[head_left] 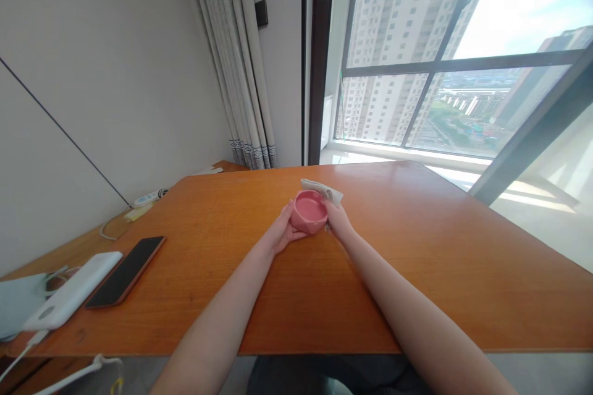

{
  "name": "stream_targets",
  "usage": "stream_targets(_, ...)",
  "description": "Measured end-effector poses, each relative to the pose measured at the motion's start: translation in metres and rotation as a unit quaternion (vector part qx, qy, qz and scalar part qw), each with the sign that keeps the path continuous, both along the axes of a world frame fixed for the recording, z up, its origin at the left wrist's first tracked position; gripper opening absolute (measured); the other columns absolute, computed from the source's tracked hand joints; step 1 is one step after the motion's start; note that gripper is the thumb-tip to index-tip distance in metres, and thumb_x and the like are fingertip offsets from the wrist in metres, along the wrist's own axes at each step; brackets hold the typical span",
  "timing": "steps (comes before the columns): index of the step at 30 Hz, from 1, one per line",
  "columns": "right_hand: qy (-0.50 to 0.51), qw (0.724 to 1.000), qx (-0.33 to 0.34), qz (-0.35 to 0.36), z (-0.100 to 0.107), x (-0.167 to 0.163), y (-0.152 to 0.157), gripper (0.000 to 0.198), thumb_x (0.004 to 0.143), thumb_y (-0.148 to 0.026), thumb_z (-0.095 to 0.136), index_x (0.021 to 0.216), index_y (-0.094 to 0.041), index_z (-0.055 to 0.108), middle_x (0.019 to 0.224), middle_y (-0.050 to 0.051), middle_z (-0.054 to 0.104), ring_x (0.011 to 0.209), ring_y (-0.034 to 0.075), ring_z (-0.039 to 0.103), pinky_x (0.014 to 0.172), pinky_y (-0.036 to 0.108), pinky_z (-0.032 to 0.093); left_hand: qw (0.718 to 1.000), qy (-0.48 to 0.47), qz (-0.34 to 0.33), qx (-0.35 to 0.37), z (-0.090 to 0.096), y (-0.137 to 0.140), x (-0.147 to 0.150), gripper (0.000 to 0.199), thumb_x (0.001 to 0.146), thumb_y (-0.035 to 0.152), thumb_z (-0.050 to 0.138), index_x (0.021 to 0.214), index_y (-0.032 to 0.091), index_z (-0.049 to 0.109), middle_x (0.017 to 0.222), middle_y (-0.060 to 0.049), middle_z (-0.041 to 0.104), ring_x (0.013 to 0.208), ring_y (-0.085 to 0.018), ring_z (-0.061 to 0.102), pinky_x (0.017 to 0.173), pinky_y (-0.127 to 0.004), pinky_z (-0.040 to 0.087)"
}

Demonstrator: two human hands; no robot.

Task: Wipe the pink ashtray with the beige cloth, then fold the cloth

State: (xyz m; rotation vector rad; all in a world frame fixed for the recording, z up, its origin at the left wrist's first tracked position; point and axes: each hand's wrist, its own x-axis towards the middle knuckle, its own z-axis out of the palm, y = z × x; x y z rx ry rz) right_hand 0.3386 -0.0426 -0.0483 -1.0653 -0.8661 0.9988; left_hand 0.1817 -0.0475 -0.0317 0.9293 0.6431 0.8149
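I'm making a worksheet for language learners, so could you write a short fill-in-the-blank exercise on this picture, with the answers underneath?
1. The left hand and the right hand are both at a bowl coloured ____.
2. The pale cloth is held in the person's ____ hand.
3. The phone lies beside a power bank coloured ____.
4. In the picture, the curtain hangs to the ____ of the window.

Missing words: pink; right; white; left.

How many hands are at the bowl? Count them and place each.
2: the left hand at the left side of the bowl, the right hand at its right, with the cloth.
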Motion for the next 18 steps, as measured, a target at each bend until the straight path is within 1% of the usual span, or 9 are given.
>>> stream_targets(2, 0.005, 0.998, -0.041, 0.043, -0.001, 0.006, 0.002, 0.03, 0.07, -0.03, 0.062, 0.098, -0.019, 0.066, 0.1, 0.004, 0.07, 0.098, 0.024, 0.063, 0.087, 0.036, 0.05, 0.999, 0.035, -0.014, -0.013, -0.001, 0.001, -0.001, 0.06, 0.074, 0.059, 0.057, 0.122, 0.024, 0.047, 0.131, -0.014, 0.049, 0.11, -0.03, 0.055, 0.083, -0.05, 0.051)
stream_targets(4, 0.013, 0.996, -0.062, 0.061, -0.003, 0.008, 0.004, 0.029, 0.072, -0.037, 0.063, 0.095, -0.019, 0.067, 0.098, 0.005, 0.07, 0.096, 0.024, 0.063, 0.086, 0.036, 0.051, 0.998, 0.067, 0.008, -0.015, -0.004, 0.004, -0.001, 0.058, 0.073, 0.055, 0.061, 0.12, 0.024, 0.048, 0.132, -0.014, 0.049, 0.111, -0.031, 0.054, 0.08, -0.051, 0.052)
stream_targets(5, 0.021, 0.996, -0.059, 0.06, -0.003, 0.007, 0.004, 0.031, 0.074, -0.041, 0.062, 0.096, -0.02, 0.067, 0.1, 0.005, 0.07, 0.097, 0.024, 0.063, 0.086, 0.036, 0.051, 0.997, 0.071, 0.019, -0.017, -0.005, 0.005, -0.001, 0.057, 0.073, 0.054, 0.062, 0.119, 0.023, 0.048, 0.131, -0.013, 0.05, 0.111, -0.03, 0.054, 0.08, -0.051, 0.052)
stream_targets(8, 0.045, 0.998, -0.017, 0.035, -0.004, -0.005, 0.002, 0.04, 0.078, -0.05, 0.055, 0.104, -0.021, 0.064, 0.108, 0.005, 0.067, 0.103, 0.024, 0.061, 0.092, 0.038, 0.048, 0.997, 0.024, 0.066, -0.023, -0.008, 0.009, 0.002, 0.054, 0.074, 0.053, 0.06, 0.117, 0.022, 0.048, 0.127, -0.012, 0.053, 0.109, -0.028, 0.056, 0.08, -0.048, 0.053)
stream_targets(10, 0.051, 0.998, 0.021, 0.018, -0.003, -0.019, -0.003, 0.043, 0.079, -0.05, 0.054, 0.111, -0.023, 0.061, 0.116, 0.003, 0.064, 0.111, 0.023, 0.057, 0.098, 0.039, 0.044, 0.991, -0.026, 0.132, -0.011, -0.008, 0.01, 0.004, 0.051, 0.075, 0.052, 0.06, 0.116, 0.023, 0.046, 0.127, -0.011, 0.052, 0.109, -0.025, 0.056, 0.081, -0.045, 0.053)
stream_targets(13, 0.033, 0.998, 0.053, -0.009, -0.001, -0.042, -0.013, 0.047, 0.079, -0.047, 0.053, 0.121, -0.026, 0.054, 0.129, 0.0, 0.054, 0.124, 0.019, 0.046, 0.109, 0.037, 0.031, 0.972, -0.071, 0.223, 0.029, -0.007, 0.008, 0.007, 0.049, 0.074, 0.043, 0.066, 0.113, 0.025, 0.042, 0.128, -0.009, 0.051, 0.108, -0.021, 0.057, 0.083, -0.039, 0.053)
stream_targets(15, 0.011, 0.997, 0.068, -0.03, 0.001, -0.051, -0.018, 0.05, 0.079, -0.043, 0.054, 0.126, -0.025, 0.05, 0.134, -0.002, 0.05, 0.129, 0.017, 0.039, 0.113, 0.037, 0.023, 0.97, -0.074, 0.228, 0.034, -0.006, 0.005, 0.009, 0.05, 0.073, 0.039, 0.069, 0.112, 0.025, 0.042, 0.128, -0.009, 0.051, 0.108, -0.019, 0.057, 0.085, -0.036, 0.053)
stream_targets(17, -0.01, 0.995, 0.097, -0.034, 0.004, -0.048, -0.02, 0.053, 0.077, -0.035, 0.054, 0.128, -0.025, 0.047, 0.135, -0.003, 0.049, 0.129, 0.017, 0.037, 0.113, 0.037, 0.02, 0.978, -0.065, 0.196, 0.017, -0.005, 0.003, 0.009, 0.049, 0.073, 0.041, 0.068, 0.113, 0.025, 0.044, 0.127, -0.009, 0.052, 0.107, -0.019, 0.058, 0.085, -0.034, 0.052)
stream_targets(18, -0.018, 0.993, 0.113, -0.025, 0.006, -0.042, -0.019, 0.053, 0.075, -0.031, 0.054, 0.128, -0.025, 0.048, 0.134, -0.003, 0.05, 0.129, 0.017, 0.038, 0.113, 0.038, 0.021, 0.984, -0.059, 0.169, 0.006, -0.004, 0.002, 0.009, 0.048, 0.075, 0.045, 0.065, 0.113, 0.025, 0.045, 0.126, -0.009, 0.053, 0.107, -0.02, 0.058, 0.085, -0.035, 0.052)
